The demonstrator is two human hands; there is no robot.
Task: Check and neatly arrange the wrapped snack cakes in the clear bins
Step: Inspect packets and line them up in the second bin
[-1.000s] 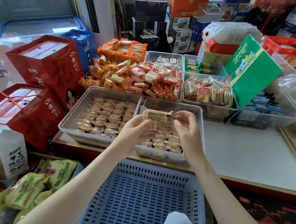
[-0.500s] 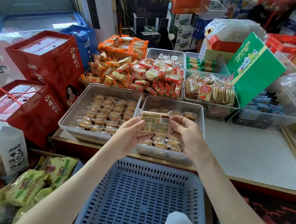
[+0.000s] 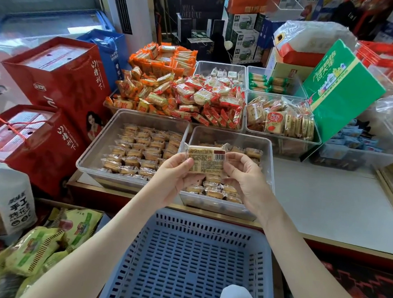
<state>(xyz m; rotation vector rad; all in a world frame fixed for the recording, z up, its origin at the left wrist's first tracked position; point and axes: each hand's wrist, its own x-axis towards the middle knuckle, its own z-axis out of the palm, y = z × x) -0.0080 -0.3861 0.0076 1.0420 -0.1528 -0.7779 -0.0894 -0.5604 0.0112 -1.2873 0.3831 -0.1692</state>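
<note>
Head | both hands pinch snack cake (image 3: 205, 158); barcode label up

Shopper is checking a wrapped snack cake (image 3: 205, 156) with both hands above the right clear bin (image 3: 217, 206) on a shop counter (image 3: 331, 204).

The left hand (image 3: 177, 177) is pinching the wrapper's left end and the right hand (image 3: 247, 178) is pinching its right end, with the printed label (image 3: 201, 164) facing the camera. The bin beneath is sitting partly filled with similar cakes, and the left clear bin (image 3: 103, 140), touching it, is showing tidy rows. A blue slotted basket (image 3: 183, 259) is standing nearest the person, and heaped orange and red snack packs (image 3: 185, 97) are filling bins farther back.
</note>
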